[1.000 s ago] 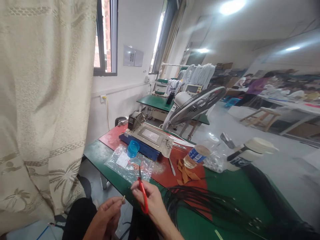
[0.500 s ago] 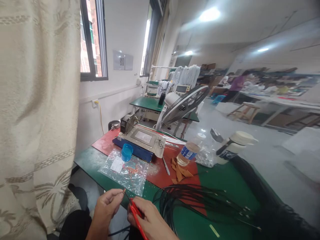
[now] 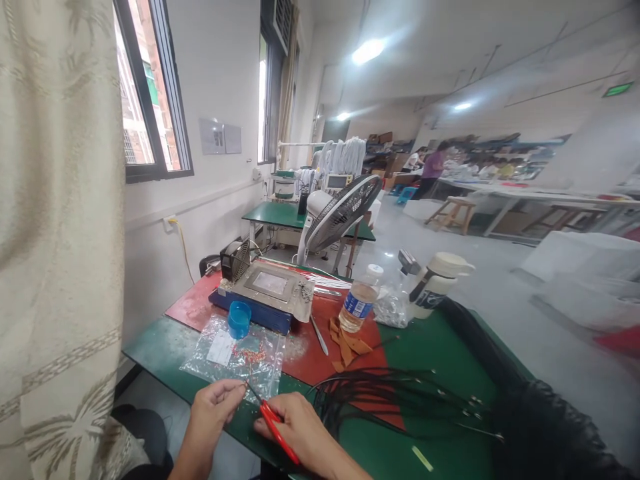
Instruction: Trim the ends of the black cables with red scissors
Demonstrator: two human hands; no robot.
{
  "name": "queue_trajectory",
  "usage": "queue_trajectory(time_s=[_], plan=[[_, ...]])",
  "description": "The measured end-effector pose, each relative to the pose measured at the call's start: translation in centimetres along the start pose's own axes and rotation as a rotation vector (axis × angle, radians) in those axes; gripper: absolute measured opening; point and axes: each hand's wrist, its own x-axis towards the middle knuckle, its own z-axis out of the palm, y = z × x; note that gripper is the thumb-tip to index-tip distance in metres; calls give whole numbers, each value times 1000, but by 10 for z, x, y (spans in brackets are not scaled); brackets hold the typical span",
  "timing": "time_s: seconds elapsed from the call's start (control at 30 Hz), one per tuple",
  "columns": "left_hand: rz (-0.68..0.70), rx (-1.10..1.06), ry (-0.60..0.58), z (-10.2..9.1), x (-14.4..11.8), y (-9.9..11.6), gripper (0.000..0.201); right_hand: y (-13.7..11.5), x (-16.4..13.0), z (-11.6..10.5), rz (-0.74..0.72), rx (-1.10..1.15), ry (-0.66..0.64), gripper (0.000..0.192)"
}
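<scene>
My left hand (image 3: 217, 407) is closed in a pinch above the table's near edge; whatever sits between thumb and forefinger is too small to make out. Wrapped in my right hand (image 3: 295, 423) is a red-handled tool (image 3: 273, 423) with a slim dark tip, its exact kind unclear. That tip reaches the left fingertips. Just beyond the hands lies a clear plastic bag (image 3: 200, 357) with small orange-red pieces (image 3: 250, 353) scattered on it. A blue cup (image 3: 239, 320) stands at the bag's far side.
Behind the bag sits a blue-based heating device (image 3: 255, 310) with a small fan. To the right are a bottle (image 3: 357, 307), orange cloth strips (image 3: 347, 343), a knife-like tool (image 3: 319, 333), a jug (image 3: 435, 287) and black cables (image 3: 370, 393). A large fan (image 3: 340, 213) stands beyond.
The view has turned right and tilted slightly up. The tool's tip remains at the left fingertips; the orange bit seen there earlier is hard to make out now.
</scene>
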Motion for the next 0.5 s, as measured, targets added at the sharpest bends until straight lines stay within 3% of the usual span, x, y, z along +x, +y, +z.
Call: queue_trajectory(time_s=[0.1, 0.23, 0.37, 0.5], plan=[[-45, -45, -13, 0, 5, -8, 54, 6, 8, 6, 27, 85, 30, 39], [-49, -216, -47, -4, 2, -22, 52, 6, 17, 11, 103, 495, -11, 43], [5, -298, -49, -7, -9, -28, 46, -11, 23, 13, 157, 840, -65, 53], [35, -314, -45, -9, -20, -25, 41, -27, 25, 17, 137, 963, -123, 52]])
